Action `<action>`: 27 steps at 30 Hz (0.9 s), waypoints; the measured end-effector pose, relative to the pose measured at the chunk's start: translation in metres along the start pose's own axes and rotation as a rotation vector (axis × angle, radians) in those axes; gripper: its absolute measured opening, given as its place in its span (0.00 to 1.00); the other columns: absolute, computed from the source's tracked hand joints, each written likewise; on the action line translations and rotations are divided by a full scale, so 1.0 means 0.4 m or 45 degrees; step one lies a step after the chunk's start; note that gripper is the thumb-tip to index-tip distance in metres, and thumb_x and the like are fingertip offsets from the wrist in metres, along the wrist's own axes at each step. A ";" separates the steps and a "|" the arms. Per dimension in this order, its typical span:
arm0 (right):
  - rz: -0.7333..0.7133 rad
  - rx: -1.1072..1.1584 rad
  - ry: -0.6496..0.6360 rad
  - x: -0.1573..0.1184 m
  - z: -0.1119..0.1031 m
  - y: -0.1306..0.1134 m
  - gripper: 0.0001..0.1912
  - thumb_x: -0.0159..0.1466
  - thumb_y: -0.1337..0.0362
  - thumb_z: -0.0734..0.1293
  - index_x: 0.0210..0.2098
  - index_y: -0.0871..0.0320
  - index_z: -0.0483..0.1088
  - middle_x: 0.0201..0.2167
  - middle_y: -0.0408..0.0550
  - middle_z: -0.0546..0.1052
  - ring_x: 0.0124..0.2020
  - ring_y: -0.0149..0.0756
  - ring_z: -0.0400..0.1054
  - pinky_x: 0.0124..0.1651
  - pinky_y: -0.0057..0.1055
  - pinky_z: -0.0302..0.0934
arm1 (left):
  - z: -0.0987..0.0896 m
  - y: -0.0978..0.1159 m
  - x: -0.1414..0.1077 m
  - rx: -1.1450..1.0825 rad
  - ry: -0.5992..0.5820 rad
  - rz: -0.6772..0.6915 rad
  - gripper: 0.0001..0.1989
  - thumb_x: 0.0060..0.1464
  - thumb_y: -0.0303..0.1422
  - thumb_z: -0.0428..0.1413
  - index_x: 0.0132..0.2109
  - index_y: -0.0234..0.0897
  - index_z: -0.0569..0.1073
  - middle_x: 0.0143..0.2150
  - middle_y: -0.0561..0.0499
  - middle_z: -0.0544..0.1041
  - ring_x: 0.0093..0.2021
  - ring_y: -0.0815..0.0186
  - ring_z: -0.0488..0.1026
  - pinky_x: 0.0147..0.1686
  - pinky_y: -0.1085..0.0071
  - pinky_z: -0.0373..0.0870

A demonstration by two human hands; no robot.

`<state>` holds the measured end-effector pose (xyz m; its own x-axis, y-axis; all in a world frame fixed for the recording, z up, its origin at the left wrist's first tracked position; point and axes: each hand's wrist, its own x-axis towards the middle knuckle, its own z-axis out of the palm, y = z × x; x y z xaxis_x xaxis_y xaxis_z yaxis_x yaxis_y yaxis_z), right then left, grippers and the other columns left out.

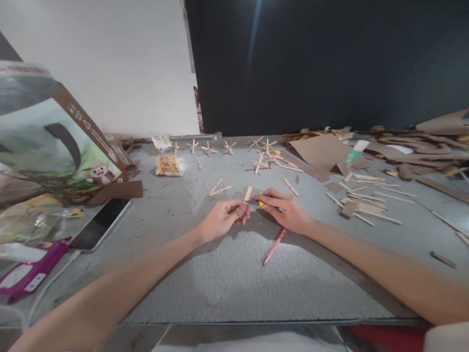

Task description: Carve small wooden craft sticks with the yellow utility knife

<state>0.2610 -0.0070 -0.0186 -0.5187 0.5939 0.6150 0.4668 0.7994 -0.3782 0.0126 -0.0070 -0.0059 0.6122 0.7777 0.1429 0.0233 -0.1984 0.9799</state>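
Observation:
Pinched between the fingers of my left hand [225,218] is a popsicle stick [248,192], held tilted upward. My right hand [287,211] grips a small craft knife with a yellow handle [261,203], and its dark blade lies against or right beside the stick. A pink pencil [273,250] rests on the table under my right hand. Two sticks forming a V [219,187] lie just beyond my left hand, and a single stick [291,187] lies beyond my right. Farther back stand several star-shaped stick pieces [208,148].
Loose sticks [366,205] are piled at right, with brown cardboard [311,151] and a glue stick [356,152] behind. At left are a phone [100,225], a purple device [31,274] with a white cable, a printed bag [54,146] and a small packet [170,166].

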 end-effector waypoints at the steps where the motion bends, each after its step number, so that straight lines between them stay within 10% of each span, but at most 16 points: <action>1: 0.007 -0.012 -0.011 0.000 -0.001 -0.001 0.19 0.78 0.60 0.59 0.60 0.53 0.77 0.44 0.54 0.78 0.40 0.38 0.76 0.43 0.35 0.72 | -0.001 0.001 -0.001 -0.011 0.006 -0.004 0.27 0.61 0.59 0.57 0.35 0.36 0.73 0.26 0.53 0.71 0.28 0.68 0.67 0.32 0.71 0.64; 13: 0.132 -0.036 0.124 -0.004 0.000 0.023 0.19 0.77 0.59 0.59 0.58 0.53 0.78 0.41 0.53 0.77 0.39 0.40 0.74 0.44 0.37 0.71 | 0.007 0.028 -0.006 -0.152 0.059 0.066 0.29 0.59 0.61 0.58 0.32 0.37 0.71 0.25 0.54 0.69 0.25 0.71 0.63 0.30 0.71 0.62; 27: -0.137 0.063 0.099 -0.015 0.001 0.004 0.18 0.76 0.64 0.60 0.60 0.50 0.75 0.45 0.54 0.76 0.44 0.41 0.74 0.45 0.39 0.71 | 0.013 0.008 -0.008 0.042 0.051 0.061 0.25 0.63 0.54 0.57 0.42 0.34 0.81 0.23 0.56 0.66 0.25 0.71 0.62 0.29 0.72 0.63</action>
<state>0.2646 -0.0091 -0.0234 -0.5061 0.4972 0.7047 0.3744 0.8627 -0.3399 0.0149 -0.0133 -0.0040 0.5813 0.7899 0.1953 0.0213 -0.2547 0.9668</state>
